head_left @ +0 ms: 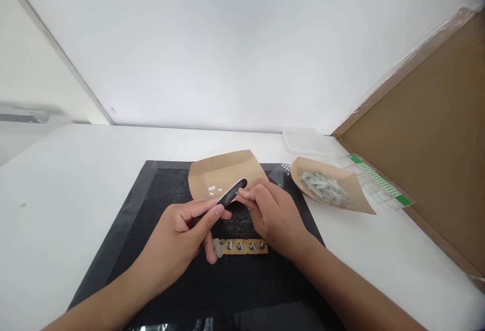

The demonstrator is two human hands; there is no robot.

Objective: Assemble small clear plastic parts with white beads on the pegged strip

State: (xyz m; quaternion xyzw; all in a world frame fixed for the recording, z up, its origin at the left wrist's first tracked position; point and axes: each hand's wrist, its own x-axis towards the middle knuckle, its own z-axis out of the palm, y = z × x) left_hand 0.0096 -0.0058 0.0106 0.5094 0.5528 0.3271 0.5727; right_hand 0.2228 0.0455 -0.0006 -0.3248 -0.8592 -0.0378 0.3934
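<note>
In my left hand (185,235) is a dark, round-ended nail file (234,193) with a pale edge, gripped between thumb and fingers and slanting up to the right. My right hand (271,209) pinches a small greyish piece (237,193) against the file's dark face; the fingers hide most of it. Below the hands, a tan strip (244,246) with several shiny metal fittings lies on the black mat (159,255). Its left end has a grey lump beside my left fingers. Just beyond the file is a brown paper tray (227,164) with several small white bits.
At the right, another brown paper tray (361,197) holds a heap of translucent pale pieces (324,188). Near it lie a clear plastic sleeve with a green-edged label (381,179) and a clear lid (308,141). A cardboard panel (424,134) borders the white table's right side.
</note>
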